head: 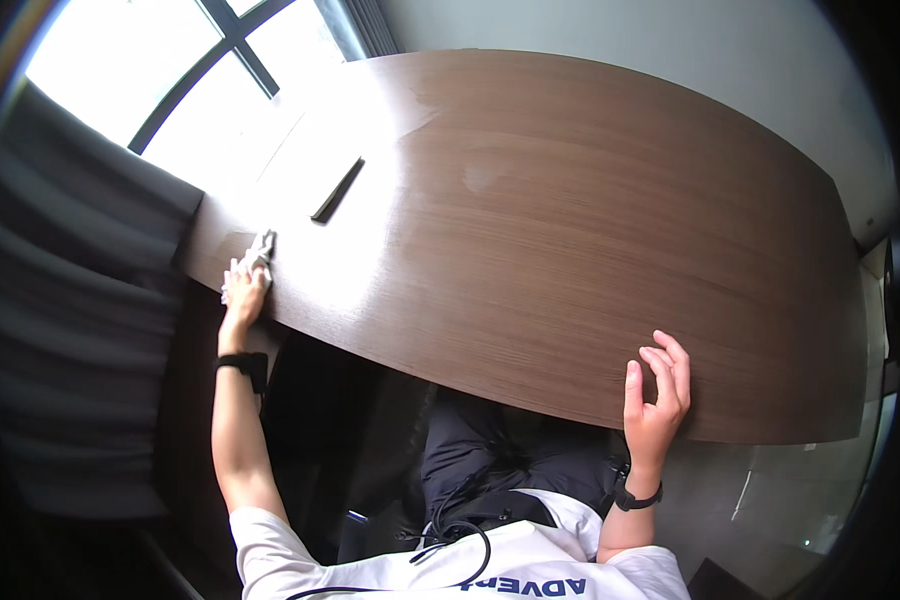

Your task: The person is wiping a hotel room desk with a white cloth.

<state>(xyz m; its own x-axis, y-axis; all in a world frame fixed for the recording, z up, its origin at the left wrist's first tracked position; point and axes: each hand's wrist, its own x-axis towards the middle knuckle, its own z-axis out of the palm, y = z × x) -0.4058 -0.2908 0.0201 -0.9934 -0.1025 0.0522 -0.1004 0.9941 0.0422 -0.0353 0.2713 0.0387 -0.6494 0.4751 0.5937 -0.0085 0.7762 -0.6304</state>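
Observation:
My left hand (246,294) is stretched out to the near left corner of a brown wood-grain table (540,247). It grips a crumpled whitish cloth or tissue (261,251) against the tabletop, and part of that is hidden under the fingers. Over the table's near edge on the right, my right hand (658,397) is raised with its fingers curled apart and nothing in them. Ahead of my left hand lies a thin flat object with a dark edge (337,191); window glare washes out its upper face, so I cannot tell what it is.
A dark grey curtain (75,315) hangs close by the table's left end, below a bright window (187,97). Black cables (487,551) lie across my lap and shirt. Past the table's right end a tiled floor (765,495) shows.

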